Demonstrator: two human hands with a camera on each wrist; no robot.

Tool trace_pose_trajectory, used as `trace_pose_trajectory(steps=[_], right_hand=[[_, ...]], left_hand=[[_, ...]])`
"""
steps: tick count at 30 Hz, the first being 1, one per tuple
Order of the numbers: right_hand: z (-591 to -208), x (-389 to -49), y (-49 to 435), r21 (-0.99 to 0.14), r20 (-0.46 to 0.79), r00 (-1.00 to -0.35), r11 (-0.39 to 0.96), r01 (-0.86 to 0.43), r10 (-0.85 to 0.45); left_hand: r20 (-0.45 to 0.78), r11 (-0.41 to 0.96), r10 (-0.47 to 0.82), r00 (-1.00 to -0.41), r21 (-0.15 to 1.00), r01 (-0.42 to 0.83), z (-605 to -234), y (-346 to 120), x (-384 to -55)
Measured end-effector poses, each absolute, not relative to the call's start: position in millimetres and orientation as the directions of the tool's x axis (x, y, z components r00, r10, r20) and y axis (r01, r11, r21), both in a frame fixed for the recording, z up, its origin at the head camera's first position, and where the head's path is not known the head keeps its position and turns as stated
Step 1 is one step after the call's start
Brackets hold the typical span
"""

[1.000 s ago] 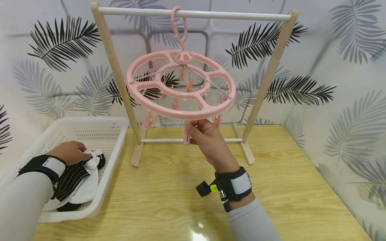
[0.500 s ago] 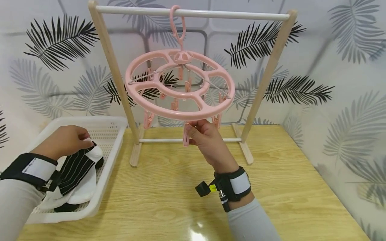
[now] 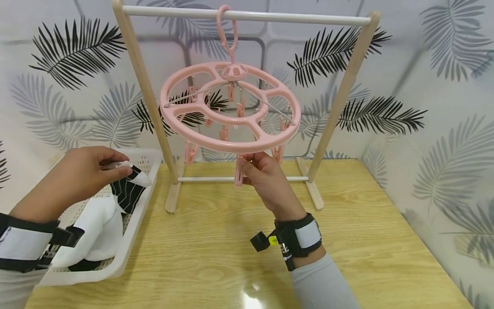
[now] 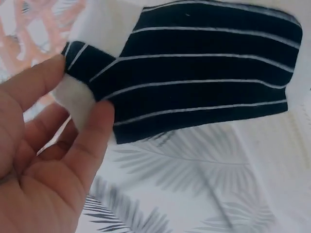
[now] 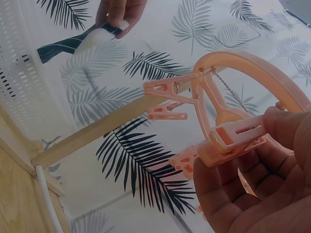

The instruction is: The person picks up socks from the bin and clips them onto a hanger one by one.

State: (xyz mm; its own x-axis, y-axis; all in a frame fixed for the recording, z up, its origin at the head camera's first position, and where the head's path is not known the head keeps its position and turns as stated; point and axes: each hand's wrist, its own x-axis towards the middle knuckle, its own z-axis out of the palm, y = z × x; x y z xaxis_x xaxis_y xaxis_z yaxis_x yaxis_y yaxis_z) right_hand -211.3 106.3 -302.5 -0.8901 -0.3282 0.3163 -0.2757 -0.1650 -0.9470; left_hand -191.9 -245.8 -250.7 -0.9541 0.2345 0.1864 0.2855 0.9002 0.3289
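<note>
A black sock with thin white stripes and white patches (image 4: pixel 209 63) hangs from my left hand (image 3: pixel 82 174), pinched near one end between thumb and fingers above the basket. My right hand (image 3: pixel 266 178) pinches a pink clothespin (image 3: pixel 239 171) under the front rim of a round pink drying hanger (image 3: pixel 216 143). In the right wrist view the thumb lies on one side of this clothespin (image 5: pixel 238 136), with fingers beneath it. Several other pink clothespins (image 3: pixel 191 152) dangle around the ring.
A white plastic basket (image 3: pixel 133 240) at the left holds white and black items (image 3: pixel 102 227). The hanger hooks over the white bar (image 3: pixel 293 18) of a wooden stand (image 3: pixel 343 90) on a wood-grain table (image 3: pixel 216 249). A leaf-patterned backdrop (image 3: pixel 459 141) stands behind.
My left hand has lifted the striped sock up out of the basket, uncovering white items below. The right hand stays on the same clothespin.
</note>
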Motion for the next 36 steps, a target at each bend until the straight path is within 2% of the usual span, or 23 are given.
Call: trace_pose_trajectory(steps=[3,9,13,27,36], right_hand=[[-304,-211,106,-0.945,0.322,-0.884,-0.174,-0.278,-0.338],[-305,-212,106,-0.939,0.339,-0.876,-0.183,-0.292,-0.344],[-306,-213,106,-0.938,0.342,-0.879,-0.18,-0.297,-0.331],[-306,-211,112,-0.934,0.353,-0.888,-0.162,-0.318,-0.295],[-306,-210,113,-0.932,0.358,-0.887,-0.171,-0.319,-0.293]], left_hand=[[0.252,0.875,0.302,-0.919,0.308,0.372,-246,-236,-178],[0.495,0.824,0.373,-0.785,0.213,0.526,-245,-215,-158],[0.546,0.795,0.391,-0.741,0.206,0.57,-245,-199,-152],[0.547,0.686,0.389,-0.742,0.366,0.629,-248,-136,-131],[0.52,0.606,0.38,-0.765,0.485,0.63,-289,-116,-147]])
